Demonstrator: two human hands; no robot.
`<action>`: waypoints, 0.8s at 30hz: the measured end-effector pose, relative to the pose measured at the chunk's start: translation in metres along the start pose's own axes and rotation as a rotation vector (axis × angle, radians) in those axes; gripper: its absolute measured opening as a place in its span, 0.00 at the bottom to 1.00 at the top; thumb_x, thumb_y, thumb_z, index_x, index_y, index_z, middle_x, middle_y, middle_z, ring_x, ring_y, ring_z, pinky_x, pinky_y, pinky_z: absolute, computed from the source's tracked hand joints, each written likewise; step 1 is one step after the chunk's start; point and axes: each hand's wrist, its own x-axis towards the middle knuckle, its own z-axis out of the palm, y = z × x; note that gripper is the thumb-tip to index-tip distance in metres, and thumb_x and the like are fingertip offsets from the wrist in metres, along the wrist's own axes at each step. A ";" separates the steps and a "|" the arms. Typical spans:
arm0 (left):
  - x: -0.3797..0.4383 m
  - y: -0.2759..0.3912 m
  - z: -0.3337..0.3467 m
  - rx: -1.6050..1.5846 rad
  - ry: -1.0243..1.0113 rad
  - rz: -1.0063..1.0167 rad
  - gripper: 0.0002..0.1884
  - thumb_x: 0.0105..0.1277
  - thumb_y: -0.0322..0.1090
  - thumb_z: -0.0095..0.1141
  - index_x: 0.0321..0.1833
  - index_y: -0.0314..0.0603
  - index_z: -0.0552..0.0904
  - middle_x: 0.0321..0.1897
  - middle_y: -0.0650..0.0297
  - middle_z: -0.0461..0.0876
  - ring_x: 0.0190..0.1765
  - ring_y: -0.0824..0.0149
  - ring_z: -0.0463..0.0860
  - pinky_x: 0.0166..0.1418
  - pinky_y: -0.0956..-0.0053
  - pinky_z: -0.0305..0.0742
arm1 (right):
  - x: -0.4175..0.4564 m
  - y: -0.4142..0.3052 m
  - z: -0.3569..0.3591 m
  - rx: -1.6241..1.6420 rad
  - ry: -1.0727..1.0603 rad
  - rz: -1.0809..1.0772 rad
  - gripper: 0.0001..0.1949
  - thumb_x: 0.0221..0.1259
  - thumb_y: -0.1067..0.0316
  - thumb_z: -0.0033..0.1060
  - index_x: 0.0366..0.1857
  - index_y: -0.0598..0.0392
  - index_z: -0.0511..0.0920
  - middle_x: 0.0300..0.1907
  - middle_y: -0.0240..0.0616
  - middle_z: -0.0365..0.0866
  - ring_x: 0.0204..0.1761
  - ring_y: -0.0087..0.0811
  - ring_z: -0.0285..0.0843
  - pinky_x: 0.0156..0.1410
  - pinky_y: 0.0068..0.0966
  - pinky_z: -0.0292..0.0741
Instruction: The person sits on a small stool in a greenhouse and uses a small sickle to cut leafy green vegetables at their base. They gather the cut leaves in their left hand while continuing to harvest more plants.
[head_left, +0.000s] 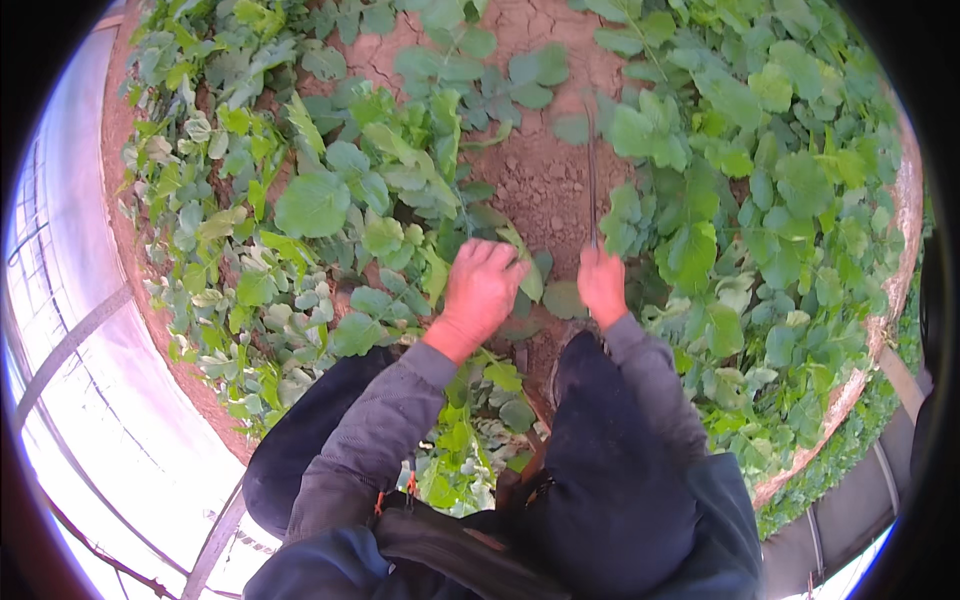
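Note:
Between two bands of lobed-leaf plants, my right hand (602, 279) is closed around the near end of a thin metal rod or tool shaft (592, 180), which reaches forward over the crumbly soil (551, 199). My left hand (486, 281) is at a leafy green plant (420, 161), its fingers curled in by the stems; whether it grips any of them is hidden. A long leaf (529, 271) lies beside its fingertips. The tool's far end is blurred among the leaves.
Dense leafy plants stand on the left (255, 285) and right (780, 195). My bent knees in dark trousers (615, 450) are close behind my hands. Bright plastic sheeting (90, 300) with curved frame bars runs along the left; a pale soil edge (896, 285) borders the right.

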 end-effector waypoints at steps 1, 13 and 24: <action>-0.003 -0.001 0.003 -0.001 0.005 -0.003 0.11 0.56 0.30 0.63 0.42 0.46 0.91 0.42 0.63 0.84 0.49 0.56 0.84 0.58 0.58 0.77 | 0.008 -0.013 -0.002 -0.030 -0.024 -0.014 0.14 0.75 0.62 0.49 0.40 0.61 0.81 0.38 0.66 0.84 0.47 0.72 0.81 0.51 0.58 0.77; -0.002 0.023 -0.042 -0.027 -0.090 0.066 0.10 0.62 0.32 0.68 0.46 0.45 0.89 0.47 0.61 0.84 0.51 0.56 0.83 0.63 0.57 0.77 | -0.056 0.029 -0.006 0.044 -0.077 0.084 0.12 0.76 0.61 0.50 0.41 0.60 0.78 0.40 0.68 0.83 0.50 0.73 0.81 0.56 0.60 0.75; -0.036 0.059 -0.213 0.002 -0.210 -0.139 0.17 0.59 0.28 0.73 0.52 0.45 0.88 0.51 0.59 0.85 0.52 0.51 0.84 0.61 0.54 0.78 | -0.018 0.014 0.012 -0.022 -0.044 -0.064 0.12 0.75 0.63 0.53 0.41 0.63 0.77 0.37 0.69 0.82 0.45 0.72 0.81 0.49 0.61 0.77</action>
